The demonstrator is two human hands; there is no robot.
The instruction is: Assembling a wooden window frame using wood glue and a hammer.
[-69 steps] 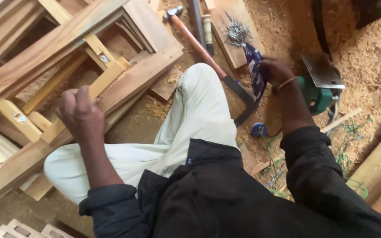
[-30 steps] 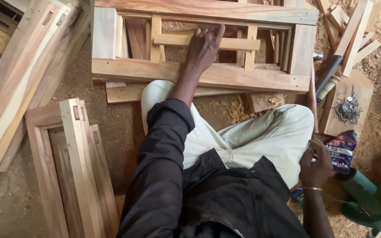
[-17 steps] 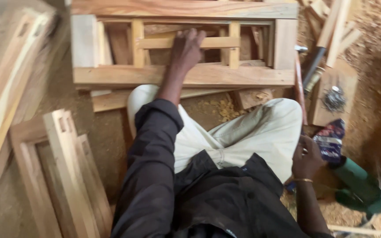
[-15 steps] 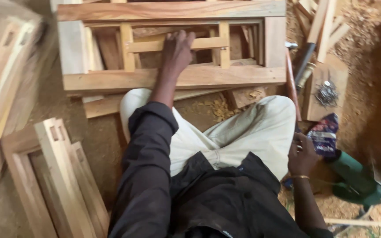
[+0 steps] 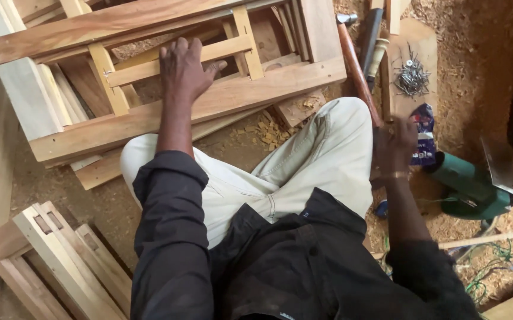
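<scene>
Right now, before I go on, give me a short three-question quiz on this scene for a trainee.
1. True or false: the left hand lies flat on the wooden frame.
2. What lies on the board just past the right hand? A) a pile of nails B) a paint tin C) a coil of rope
3. Fill in: the green power tool sits on the person's ____ side, on the sawdust.

Key:
1. True; the palm and spread fingers press on the frame's slats.
2. A; the pile of nails lies on the small board.
3. Right, beside the right hand, which is near a blue packet.
</scene>
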